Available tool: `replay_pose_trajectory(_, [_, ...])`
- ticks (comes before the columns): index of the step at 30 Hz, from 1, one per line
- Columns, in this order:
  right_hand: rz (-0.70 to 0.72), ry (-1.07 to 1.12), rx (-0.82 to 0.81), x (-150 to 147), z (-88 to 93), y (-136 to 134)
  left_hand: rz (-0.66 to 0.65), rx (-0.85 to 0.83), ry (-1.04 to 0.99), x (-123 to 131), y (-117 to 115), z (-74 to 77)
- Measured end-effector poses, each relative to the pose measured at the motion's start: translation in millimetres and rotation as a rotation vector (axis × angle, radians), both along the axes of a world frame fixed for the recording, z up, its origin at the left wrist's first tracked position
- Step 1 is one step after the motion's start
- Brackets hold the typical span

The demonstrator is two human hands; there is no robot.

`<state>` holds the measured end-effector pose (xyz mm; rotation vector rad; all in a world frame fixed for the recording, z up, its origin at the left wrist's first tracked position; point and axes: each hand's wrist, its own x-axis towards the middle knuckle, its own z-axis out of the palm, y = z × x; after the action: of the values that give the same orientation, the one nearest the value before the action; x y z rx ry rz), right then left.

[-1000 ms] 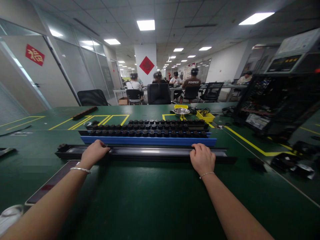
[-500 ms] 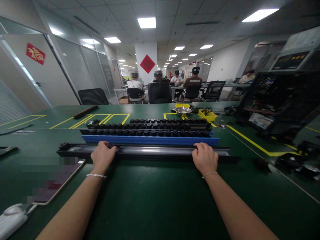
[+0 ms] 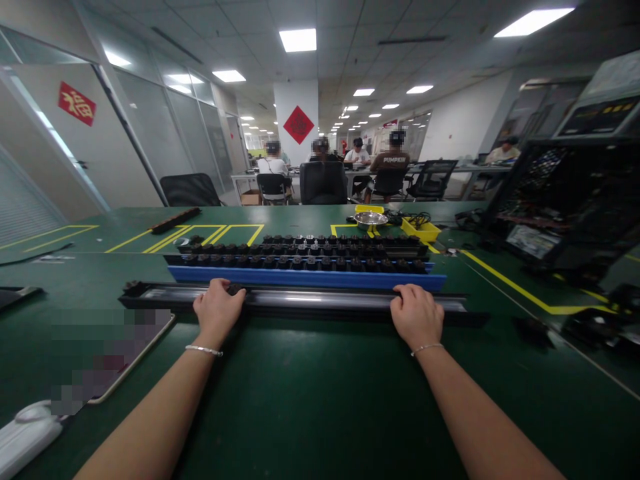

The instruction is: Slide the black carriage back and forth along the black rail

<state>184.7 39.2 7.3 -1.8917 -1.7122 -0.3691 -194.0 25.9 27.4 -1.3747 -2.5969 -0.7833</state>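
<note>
A long black track rail [image 3: 320,298] with a shiny metal-looking inner channel lies crosswise on the green table before me. Over its left part, my left hand [image 3: 219,310] has its fingers closed around a small black socket-like module [image 3: 234,289] sitting in the channel; part of the module is hidden by the fingers. My right hand [image 3: 417,313] grips the rail toward its right end, fingers over the far edge. Another small black piece [image 3: 133,287] sits at the rail's left end. Just behind are a blue rail [image 3: 305,279] and rows of black modules [image 3: 300,262].
At left lie a tablet-like device [image 3: 135,360] and a white object [image 3: 30,433]. Farther back are a metal bowl [image 3: 371,220], a yellow tray [image 3: 421,230] with cables, and a dark bar [image 3: 175,221]. An open black equipment case [image 3: 545,193] stands at right; people sit beyond.
My left hand has slid slightly right along the rail with the small black module. The right hand keeps its place on the rail. The whole view has shifted a little.
</note>
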Motion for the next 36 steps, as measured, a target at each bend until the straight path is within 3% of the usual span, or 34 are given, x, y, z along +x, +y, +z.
replay_pose_trajectory(36, [0.003, 0.013, 0.002, 2.1, -1.2, 2.3, -0.182, -0.022, 0.110, 23.8, -5.9, 0.4])
